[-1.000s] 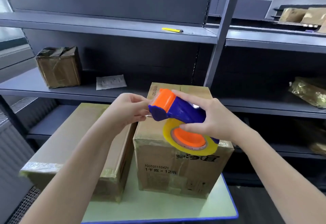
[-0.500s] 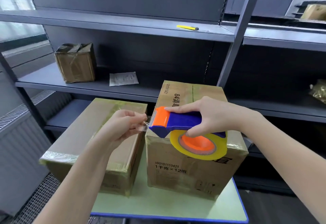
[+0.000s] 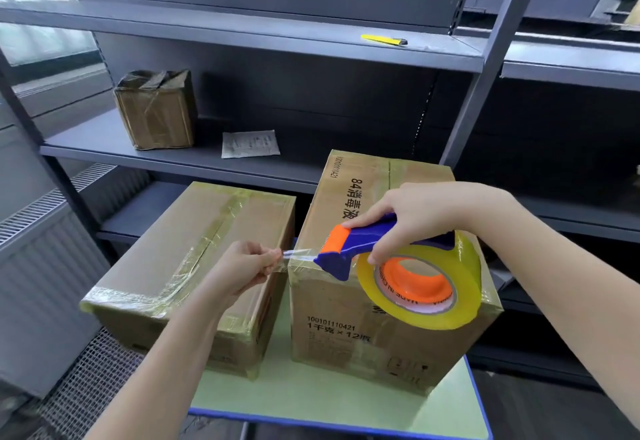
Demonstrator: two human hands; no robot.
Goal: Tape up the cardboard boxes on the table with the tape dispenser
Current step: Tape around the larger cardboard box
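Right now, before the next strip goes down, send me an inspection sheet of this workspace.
Surface: green table, blue-edged, two boxes side by side on it.
Job's things: low box left, top seam taped; tall printed box right; tape dispenser above its near top edge.
Clutter: paper slip and small wrapped box on middle shelf; yellow cutter on upper shelf.
Hands: left hand pinches the tape end; right hand grips the dispenser.
Cables: nothing seen.
Surroundings: grey metal shelving behind; ribbed grey panel at left.
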